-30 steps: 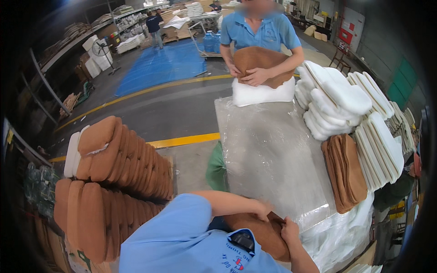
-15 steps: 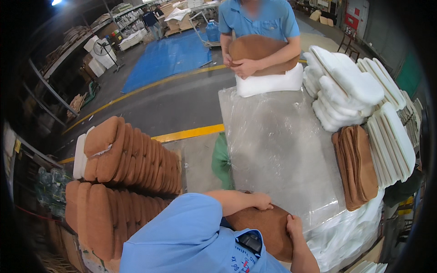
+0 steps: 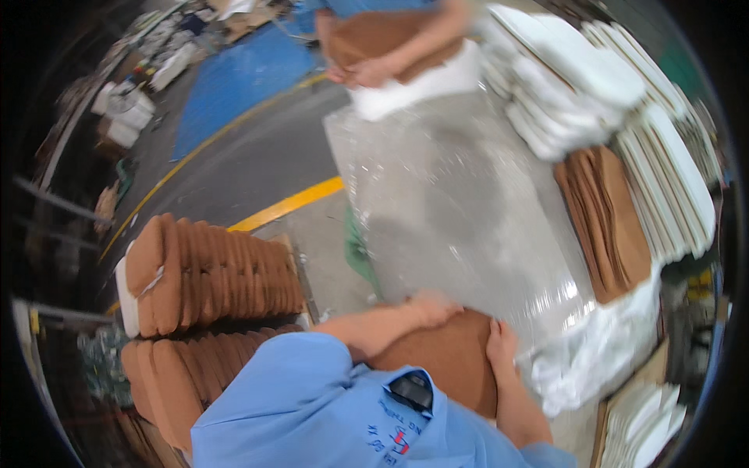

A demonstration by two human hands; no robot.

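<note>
A brown cushion (image 3: 441, 355) with a cloth surface rests against my front, at the near edge of the plastic-covered table (image 3: 437, 203). My left hand (image 3: 434, 310) is closed on its far edge, a little smeared by motion. At the cushion's right edge, my right hand (image 3: 502, 345) pinches the cloth, thumb on top and fingers hidden behind. Part of the cushion's left side is covered by my left forearm.
Across the table a co-worker's hands (image 3: 367, 74) hold another brown cushion (image 3: 390, 39) above a white pad (image 3: 425, 84). Brown covers (image 3: 605, 226) and white pads (image 3: 577, 70) are piled on the right. Rows of brown cushions (image 3: 218, 273) stand on my left.
The whole view has shifted and tilted, so the table and the co-worker sit higher and farther left. Both my hands still grip the cushion's edges, and the cushion shows more of its face.
</note>
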